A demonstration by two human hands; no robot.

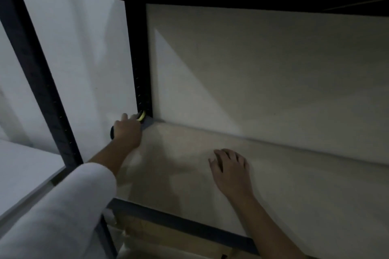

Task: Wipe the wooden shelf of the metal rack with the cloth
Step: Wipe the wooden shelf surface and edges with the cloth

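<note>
Pale wooden shelf fills the lower level of the black metal rack; left hand at its back-left corner grips a dark, yellow-trimmed object, possibly the cloth; right hand rests flat mid-shelf, fingers spread.

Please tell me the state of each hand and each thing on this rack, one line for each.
left hand: at the shelf's back left corner, gripping a dark object with a yellow-green part.
right hand: fingers spread, resting on the shelf, holding nothing.
wooden shelf: bare where visible.
cloth: not clearly visible.
rack post: upright.
</note>
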